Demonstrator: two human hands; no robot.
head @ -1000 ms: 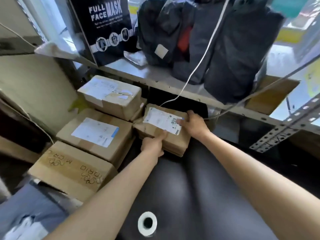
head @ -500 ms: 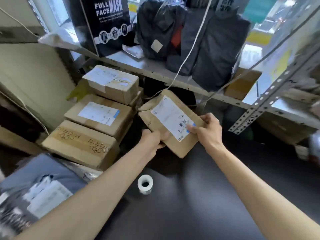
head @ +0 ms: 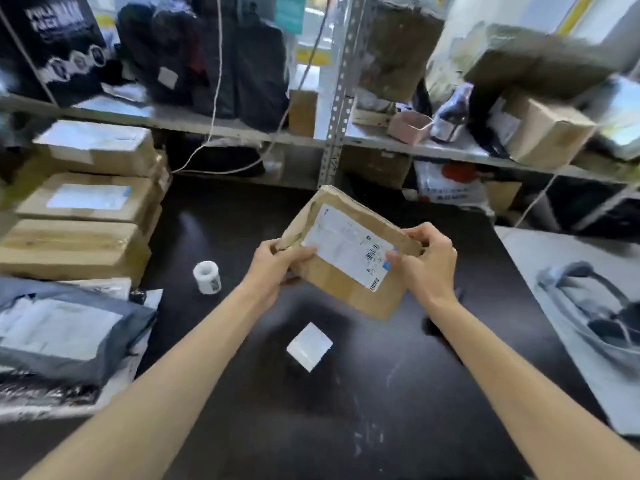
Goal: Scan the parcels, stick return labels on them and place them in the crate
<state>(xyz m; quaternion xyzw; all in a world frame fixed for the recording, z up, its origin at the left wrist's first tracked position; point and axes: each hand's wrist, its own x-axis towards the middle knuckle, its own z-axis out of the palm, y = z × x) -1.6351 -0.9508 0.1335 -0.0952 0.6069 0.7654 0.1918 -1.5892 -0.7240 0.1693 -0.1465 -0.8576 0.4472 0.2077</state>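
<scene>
Both hands hold a brown paper parcel tilted over the black table, its shipping label facing up (barcode toward the right hand). The left hand grips the crumpled left end, fingers curled round it. The right hand pinches the right edge, thumb on the label's corner. A white square, possibly a loose sticker, lies on the table just below; a small label roll stands to the left.

Parcel lifted clear of boxes, now held tilted over open worktop by left hand and right hand.
</scene>
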